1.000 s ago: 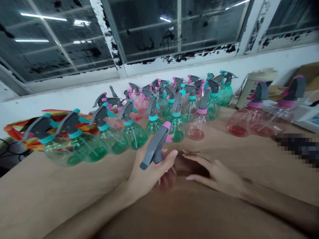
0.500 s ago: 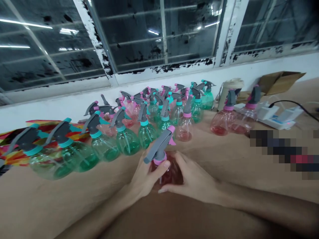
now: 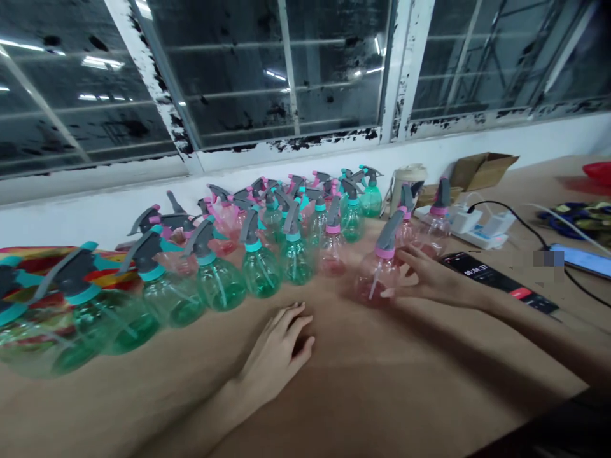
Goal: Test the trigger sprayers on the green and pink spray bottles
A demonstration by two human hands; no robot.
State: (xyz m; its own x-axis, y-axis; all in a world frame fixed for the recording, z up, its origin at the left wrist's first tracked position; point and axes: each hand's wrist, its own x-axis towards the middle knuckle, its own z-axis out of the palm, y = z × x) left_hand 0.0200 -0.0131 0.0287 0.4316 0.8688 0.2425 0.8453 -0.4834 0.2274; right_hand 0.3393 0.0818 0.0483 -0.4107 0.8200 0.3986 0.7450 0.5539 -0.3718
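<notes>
My right hand is at the right side of a clear pink spray bottle with a grey trigger head and pink collar. The thumb lies on its front and the fingers curl behind it. The bottle is slightly blurred and stands on or just above the table. My left hand is over the brown tabletop, empty, with loosely bent fingers apart. Another pink spray bottle stands just beyond. A row of green spray bottles with turquoise collars runs to the left.
More pink bottles stand by a power strip with plugs and cables. A phone with a timer lies at the right, with a lit phone beyond it. At the back are a pale container, a cardboard box and windows.
The pink spray bottle has gone from between both hands to the right with my right hand. My left hand has let go of it. The view has turned right.
</notes>
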